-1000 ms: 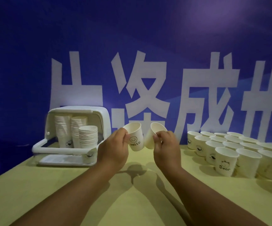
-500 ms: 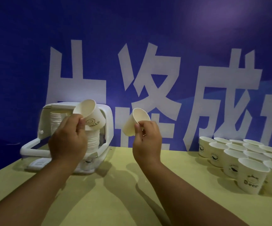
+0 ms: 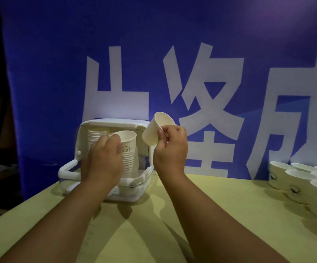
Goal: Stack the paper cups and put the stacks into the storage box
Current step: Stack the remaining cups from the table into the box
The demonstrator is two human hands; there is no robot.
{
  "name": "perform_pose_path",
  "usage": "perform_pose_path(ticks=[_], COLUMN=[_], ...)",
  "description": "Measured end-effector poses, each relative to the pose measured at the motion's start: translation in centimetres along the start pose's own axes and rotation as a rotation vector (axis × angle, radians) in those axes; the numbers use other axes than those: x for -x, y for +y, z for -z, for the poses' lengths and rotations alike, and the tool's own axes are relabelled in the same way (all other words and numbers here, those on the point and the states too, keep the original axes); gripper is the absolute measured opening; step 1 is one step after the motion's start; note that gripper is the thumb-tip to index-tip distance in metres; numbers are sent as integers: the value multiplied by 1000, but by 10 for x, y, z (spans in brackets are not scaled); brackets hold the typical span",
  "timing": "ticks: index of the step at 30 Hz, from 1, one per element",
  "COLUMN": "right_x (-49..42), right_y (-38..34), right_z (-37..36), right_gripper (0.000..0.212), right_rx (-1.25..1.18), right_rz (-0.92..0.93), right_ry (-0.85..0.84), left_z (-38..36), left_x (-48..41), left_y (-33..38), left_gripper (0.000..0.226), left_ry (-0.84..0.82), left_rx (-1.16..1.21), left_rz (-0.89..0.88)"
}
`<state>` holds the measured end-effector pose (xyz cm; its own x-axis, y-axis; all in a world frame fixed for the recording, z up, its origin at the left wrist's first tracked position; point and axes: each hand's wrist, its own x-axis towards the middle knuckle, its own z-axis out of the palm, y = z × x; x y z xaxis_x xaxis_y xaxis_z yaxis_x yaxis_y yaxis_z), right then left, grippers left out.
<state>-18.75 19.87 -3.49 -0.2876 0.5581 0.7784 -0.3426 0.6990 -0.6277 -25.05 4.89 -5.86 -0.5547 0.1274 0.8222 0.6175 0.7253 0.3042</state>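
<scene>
Presently, step: one cup is going onto a stack inside the box; by my reading, stacking is happening in place.
Next move: seating that cup squarely, then bringing the second cup across from 2 o'clock and turning it upright before nesting it.
Storage box: sitting at 8 o'clock of the view on the yellow table, lid standing open behind it.
Rear stack: standing upright at the back of the box, partly hidden by the hand.
Front stack: standing upright near the box's right wall.
Left hand: gripping the smiley cup round its side.
Smiley cup: being held upright right over the front stack; cannot tell whether it is seated.
Right hand: pinching the plain cup at its rim.
Plain cup: hanging in the air, tilting, mouth pointing to 1 o'clock, clear of the box.
Loose cups: waiting unstacked at 4 o'clock, well apart from the box.
</scene>
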Motion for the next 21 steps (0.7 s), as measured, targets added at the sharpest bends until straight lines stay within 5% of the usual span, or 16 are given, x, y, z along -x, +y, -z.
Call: perform_pose_path(ticks=[6, 10, 21], right_x=[-4, -1, -1], right_y=[-7, -14, -28], right_z=[1, -2, 2], right_gripper=[9, 8, 15], right_rx=[-33, -42, 258], right_rz=[-7, -5, 235], right_ry=[-66, -155, -349], left_z=[-8, -11, -11], left_x=[6, 9, 13], left_y=[2, 6, 4], left_gripper=[13, 21, 94], left_ry=[-243, -252, -197], left_rx=[125, 289, 369], left_rz=[21, 40, 159])
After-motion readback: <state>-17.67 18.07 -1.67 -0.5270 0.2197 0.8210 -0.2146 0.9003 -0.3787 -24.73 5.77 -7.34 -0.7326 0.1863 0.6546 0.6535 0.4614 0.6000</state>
